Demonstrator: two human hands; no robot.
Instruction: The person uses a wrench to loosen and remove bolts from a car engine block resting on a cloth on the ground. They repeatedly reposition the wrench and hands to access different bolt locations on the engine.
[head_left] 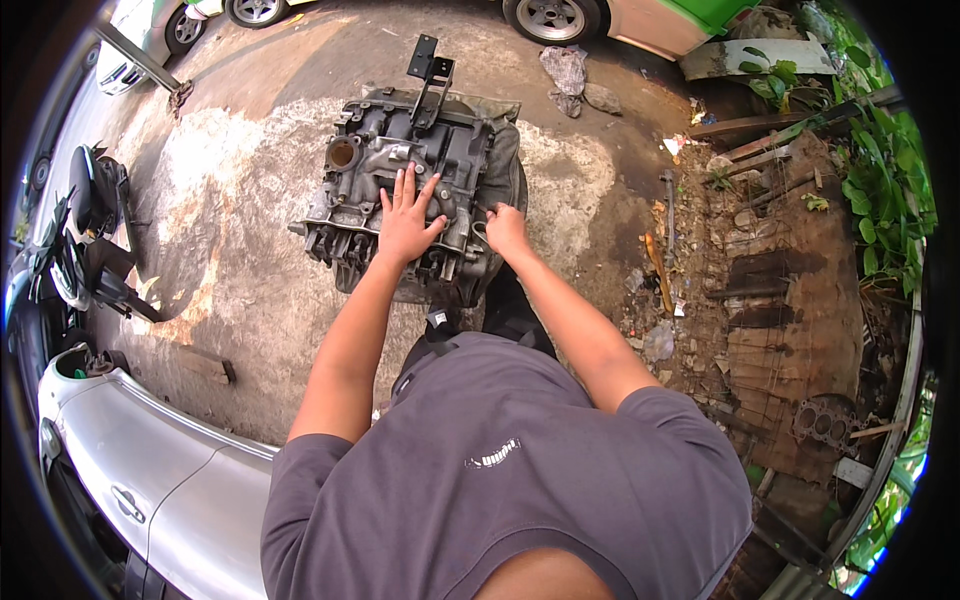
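A dark, greasy engine [470, 150] rests in front of me on a grey cloth [508, 110]. Its upper face has a round opening [343, 152] at the left, and a black metal bracket [432, 70] stands up from its far side. Flat on top of the engine lies my left hand [405, 220], fingers spread, holding nothing. At the engine's right edge my right hand [508, 232] is closed with the knuckles up. A small curved metal piece shows beside its fingers, but what they grip is too small to make out.
A silver car [160, 450] stands close at the left, with a motorcycle [95, 230] beyond it. Parked vehicles with wheels [552, 18] line the far side. A rag [566, 75] lies behind the engine. Rubble, planks [780, 290] and a cylinder head gasket [825, 420] are at the right.
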